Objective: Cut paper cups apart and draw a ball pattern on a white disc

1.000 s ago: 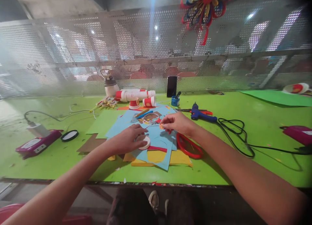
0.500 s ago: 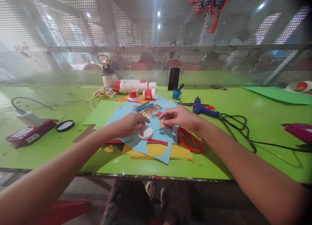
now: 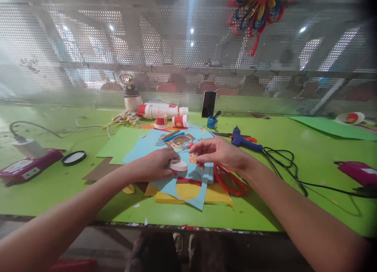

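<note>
My left hand (image 3: pixel 159 164) has its fingers closed at the left edge of a shallow white round piece (image 3: pixel 178 166), like a cut-off paper cup bottom, tilted slightly above the blue paper (image 3: pixel 165 182). Between the thumb and fingertips of my right hand (image 3: pixel 216 153) is a small orange-and-white patterned paper disc (image 3: pixel 192 158). The disc is held just right of the white piece, apart from it. Behind my hands lie a blue pen-like tool (image 3: pixel 173 136) and a ring-shaped piece (image 3: pixel 182 140). Red-handled scissors (image 3: pixel 229 181) lie beside my right wrist, their blades hidden.
A blue glue gun (image 3: pixel 246 141) with a black cord lies right. Paper cups (image 3: pixel 180 121), a blue jar (image 3: pixel 212 122) and a phone (image 3: pixel 209 103) stand behind. Yellow paper (image 3: pixel 173 197) lies in front. At left are a purple power strip (image 3: pixel 32 168) and a black-rimmed disc (image 3: pixel 74 158).
My left hand has closed on the white round piece, which is now tilted up. The patterned disc stays in my right hand, slightly nearer to it. The camera view has tipped upward.
</note>
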The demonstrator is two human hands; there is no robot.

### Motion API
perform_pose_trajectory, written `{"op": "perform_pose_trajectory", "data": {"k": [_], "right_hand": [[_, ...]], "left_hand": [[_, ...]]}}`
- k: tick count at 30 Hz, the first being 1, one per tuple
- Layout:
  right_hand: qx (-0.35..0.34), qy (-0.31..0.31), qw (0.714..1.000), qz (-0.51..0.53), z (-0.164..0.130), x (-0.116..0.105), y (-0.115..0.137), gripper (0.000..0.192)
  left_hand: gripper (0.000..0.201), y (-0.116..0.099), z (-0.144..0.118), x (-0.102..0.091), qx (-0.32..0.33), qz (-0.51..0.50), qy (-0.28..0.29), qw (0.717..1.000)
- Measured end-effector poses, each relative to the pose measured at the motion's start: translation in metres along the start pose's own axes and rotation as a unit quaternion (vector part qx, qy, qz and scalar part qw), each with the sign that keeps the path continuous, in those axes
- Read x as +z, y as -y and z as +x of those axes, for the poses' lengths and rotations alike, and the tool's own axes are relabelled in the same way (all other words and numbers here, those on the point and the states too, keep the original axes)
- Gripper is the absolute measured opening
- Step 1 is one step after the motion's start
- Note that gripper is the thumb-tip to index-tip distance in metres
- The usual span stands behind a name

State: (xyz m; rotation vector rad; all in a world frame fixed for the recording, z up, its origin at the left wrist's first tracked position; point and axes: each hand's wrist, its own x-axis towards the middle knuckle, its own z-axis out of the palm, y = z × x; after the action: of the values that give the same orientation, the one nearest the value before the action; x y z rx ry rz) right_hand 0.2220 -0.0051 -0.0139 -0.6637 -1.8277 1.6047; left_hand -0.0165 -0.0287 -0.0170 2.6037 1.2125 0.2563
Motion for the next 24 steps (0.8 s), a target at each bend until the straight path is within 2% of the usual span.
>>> {"op": "perform_pose_trajectory", "data": {"k": [5, 11, 17, 20, 24], "right_hand": [[-0.019, 0.004, 1.0, 0.02, -0.001, 0.003, 0.003, 0.022], [-0.021, 0.006, 0.999, 0.046, -0.003, 0.007, 0.003, 0.025], [0.0, -0.015, 0.998, 0.069, -0.004, 0.018, 0.009, 0.022], [-0.001, -0.03, 0.996, 0.081, -0.003, 0.021, 0.007, 0.023], [-0.009, -0.057, 0.995, 0.081, -0.001, 0.023, 0.003, 0.027]], "left_hand": [[0.03, -0.007, 0.008, 0.003, 0.02, -0.034, -0.001, 0.999], [0.038, -0.003, 0.011, 0.01, 0.051, -0.044, -0.012, 0.998], [0.067, 0.0, -0.001, 0.0, 0.054, -0.061, 0.047, 0.996], [0.067, 0.0, -0.006, -0.006, 0.045, -0.111, 0.002, 0.993], [0.038, -0.008, -0.008, -0.014, 0.014, -0.223, -0.084, 0.971]]}}
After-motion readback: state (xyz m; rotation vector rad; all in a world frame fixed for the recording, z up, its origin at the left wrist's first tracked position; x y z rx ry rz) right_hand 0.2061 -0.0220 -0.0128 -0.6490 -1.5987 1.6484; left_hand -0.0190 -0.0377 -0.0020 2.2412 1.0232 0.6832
